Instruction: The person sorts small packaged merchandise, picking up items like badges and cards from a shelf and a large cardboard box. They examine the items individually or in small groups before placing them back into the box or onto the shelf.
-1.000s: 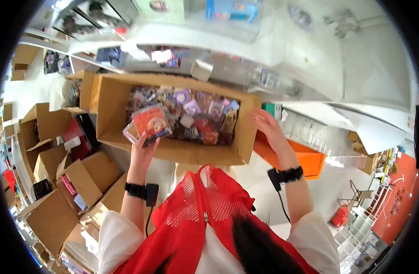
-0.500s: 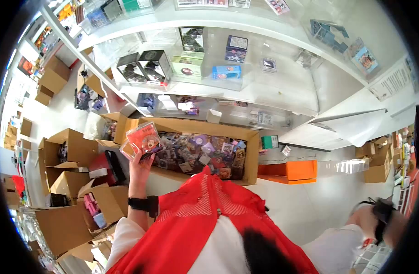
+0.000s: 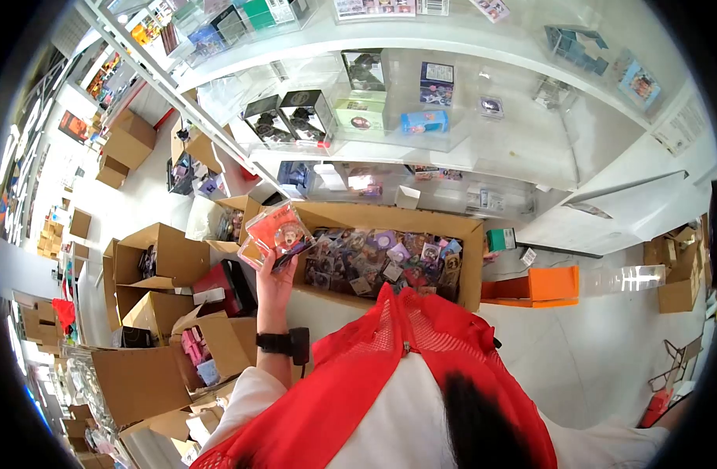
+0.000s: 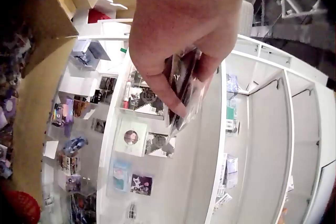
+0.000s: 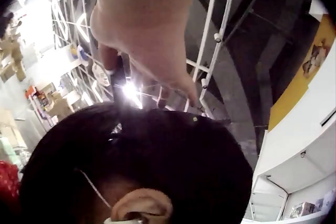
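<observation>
My left hand [image 3: 274, 288] grips a small stack of clear plastic-wrapped packets [image 3: 282, 233], raised over the left end of a long cardboard box. The front one has a red-orange card with a cartoon figure. Thumb and fingers close around the packets' edges in the left wrist view. The cardboard box [image 3: 471, 262] contains many small wrapped packets [image 3: 360, 258]. My right hand [image 5: 149, 32] is out of the head view, raised at the person's dark-haired head [image 5: 173, 155]. A dark strap-like piece passes beside its thumb; I cannot tell whether the fingers hold it.
White shelves [image 3: 514, 152] with boxed goods stand behind the box. Open cartons [image 3: 163, 254] crowd the floor at left. An orange bin [image 3: 552, 287] and a green box [image 3: 499, 239] lie right of the long box.
My left hand has lifted the packets up from the box. My right hand has left the box's right end, swung out rightward and risen to the head. The head view has tilted up.
</observation>
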